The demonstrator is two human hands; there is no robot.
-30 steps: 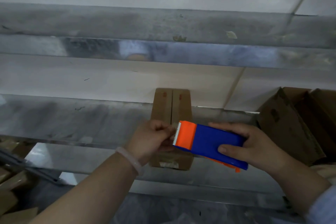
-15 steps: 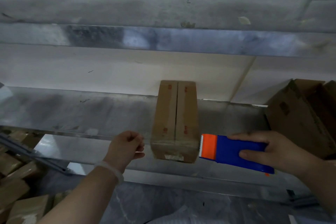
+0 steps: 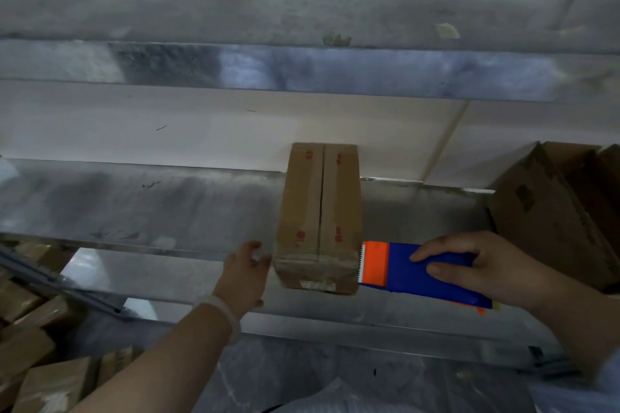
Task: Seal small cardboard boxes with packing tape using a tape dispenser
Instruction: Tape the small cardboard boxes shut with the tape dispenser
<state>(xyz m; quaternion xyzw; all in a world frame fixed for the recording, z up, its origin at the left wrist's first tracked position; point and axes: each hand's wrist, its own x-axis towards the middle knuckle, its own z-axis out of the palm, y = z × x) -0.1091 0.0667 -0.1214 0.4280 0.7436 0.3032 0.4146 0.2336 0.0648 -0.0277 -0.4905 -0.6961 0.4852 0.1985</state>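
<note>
Head view: we see the small cardboard box (image 3: 318,218) sitting on the metal surface (image 3: 167,211), roughly centre frame, long axis running away from us. Its top flaps are shut, with the seam running down the middle and red print near both ends. The far end is against the pale wall.

The hands sit on either side of the box's near end. The left hand (image 3: 245,275) is just beside the near left corner, fingers loosely curled, and we see nothing gripped in it. We cannot tell whether the fingertips touch the cardboard. There is a pale bracelet (image 3: 224,308) on that wrist.

The right hand (image 3: 476,268) grips the tape dispenser (image 3: 419,271), fingers over the top of the blue body and thumb along the near side. The dispenser lies about level and points left. Its orange nose and toothed edge are right at the box's near right corner; whether they touch the corner or are just beside it is too tight for us to call. We cannot make out any tape strand between the dispenser and the box.

A larger open carton (image 3: 543,211) sits on the same surface, well to the right, behind the right hand. More cardboard boxes (image 3: 30,345) are stacked lower left, below the surface edge.
</note>
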